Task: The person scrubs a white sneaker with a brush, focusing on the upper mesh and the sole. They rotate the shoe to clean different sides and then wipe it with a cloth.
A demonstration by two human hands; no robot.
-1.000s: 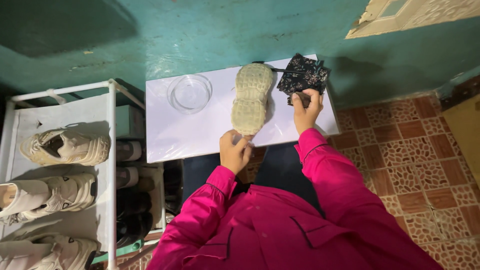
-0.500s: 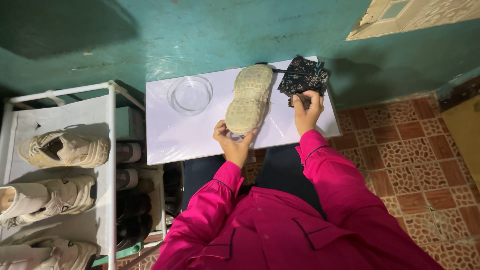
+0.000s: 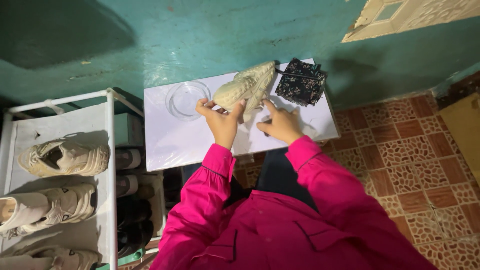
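A small white table [image 3: 175, 145] stands against a teal wall [image 3: 200, 35], and on its far right corner lies a soft black pouch [image 3: 301, 82] with a pale speckled pattern, roughly square and lying flat, its near left corner just beside the shoe. Far left of the middle of the table sits a clear round dish [image 3: 187, 100], shallow and see-through. Between the dish and the pouch is a cream-coloured shoe [image 3: 245, 89], tilted on its side with the knobbly sole turned to the near left and its length running from near left to far right. The left hand [image 3: 220, 119] grips the near end of the shoe, fingers curled up around the heel and thumb on the other side, so it is clenched on the shoe and holds it partly lifted off the table top. The right hand [image 3: 280, 122] is just right of the shoe's middle, loosely half open with one finger stretched toward the shoe's side; whether the fingertip touches it or holds something small against the table cannot be told. Both arms wear bright pink sleeves [image 3: 320, 170]. At the left stands a white shoe rack [image 3: 107, 150] with three pale shoes on its top level: one [image 3: 65, 157] far, one [image 3: 47, 207] in the middle and one [image 3: 50, 260] at the near edge; darker shoes show dimly on the lower shelves. The floor [image 3: 400, 150] at the right is tiled in reddish brown with a pebble pattern.
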